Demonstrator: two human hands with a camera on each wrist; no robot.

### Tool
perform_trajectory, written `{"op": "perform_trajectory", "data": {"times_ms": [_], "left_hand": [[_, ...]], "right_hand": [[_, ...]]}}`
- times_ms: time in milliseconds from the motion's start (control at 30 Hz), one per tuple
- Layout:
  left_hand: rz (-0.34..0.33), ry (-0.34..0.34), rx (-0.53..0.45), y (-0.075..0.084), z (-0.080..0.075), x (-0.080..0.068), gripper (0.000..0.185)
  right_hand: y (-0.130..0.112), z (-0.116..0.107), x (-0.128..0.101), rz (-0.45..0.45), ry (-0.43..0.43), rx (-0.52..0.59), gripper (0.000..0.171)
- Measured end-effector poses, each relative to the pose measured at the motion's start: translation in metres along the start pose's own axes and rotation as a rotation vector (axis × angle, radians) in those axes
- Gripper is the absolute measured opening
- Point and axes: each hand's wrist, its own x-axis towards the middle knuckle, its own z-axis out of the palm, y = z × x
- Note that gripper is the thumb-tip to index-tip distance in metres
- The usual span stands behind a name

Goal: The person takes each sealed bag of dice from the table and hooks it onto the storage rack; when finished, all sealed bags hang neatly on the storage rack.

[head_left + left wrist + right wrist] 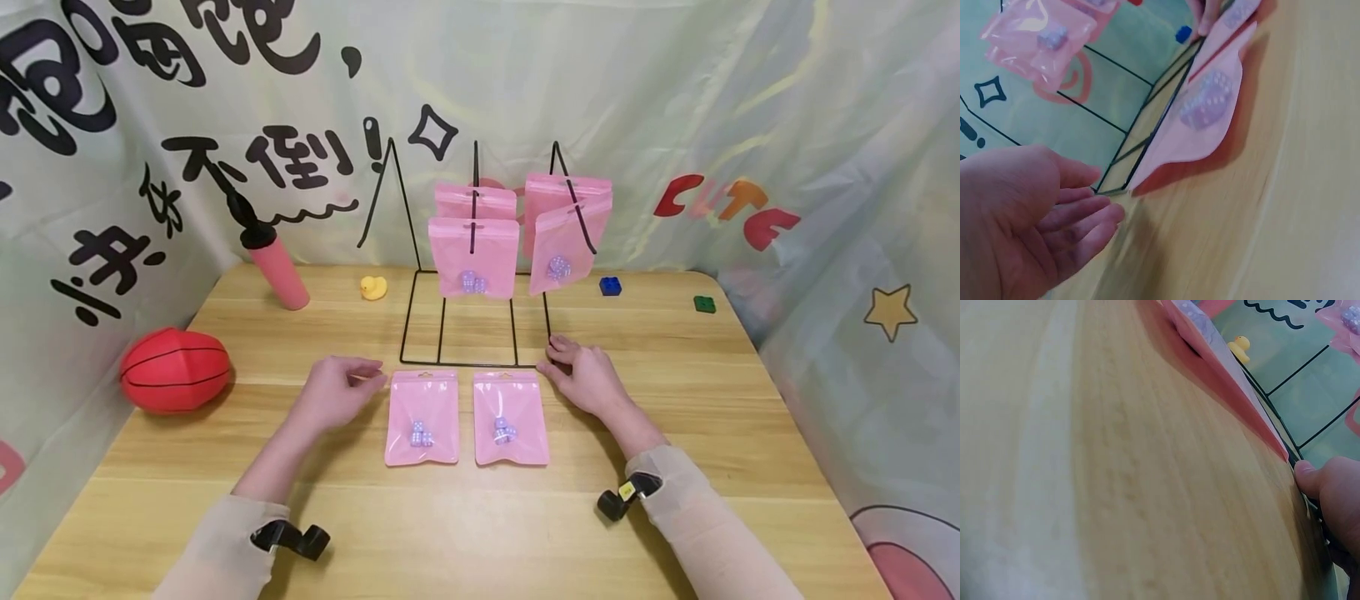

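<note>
Two pink pouches with small dice inside lie flat side by side on the wooden table, the left pouch [422, 417] and the right pouch [510, 417]. Behind them stands a black wire rack [457, 364] with several more pink pouches [474, 254] hanging on its hooks. My left hand [367, 375] rests just left of the left pouch, fingers relaxed and holding nothing; the left wrist view shows this hand [1091, 206] near the rack's front corner [1107, 187]. My right hand [558, 354] lies on the table with its fingertips at the rack's front right corner, the thumb [1307, 475] against the wire.
A red ball [176, 369] sits at the table's left edge. A pink cylinder with a black top [277, 271] and a yellow duck [372, 287] stand at the back left. A blue brick [610, 285] and a green brick [703, 304] lie at the back right. Printed cloth surrounds the table.
</note>
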Motion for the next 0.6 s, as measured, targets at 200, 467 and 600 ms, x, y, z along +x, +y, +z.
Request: {"op": "perform_trajectory", "data": {"times_ms": [200,467,600], "left_hand": [[-0.190,-0.079,-0.137,0.010,0.003,-0.011,0.032],[-0.338,-0.125,-0.355,0.013,0.012,-0.016,0.030],[-0.368,-0.134,-0.387,0.013,0.016,-0.016,0.031]], "right_hand": [[0.000,-0.001,0.000,0.008,-0.005,0.003,0.045],[-0.001,-0.002,0.000,0.001,0.001,0.014,0.045],[0.000,-0.001,0.000,-0.001,0.005,0.022,0.045]]}}
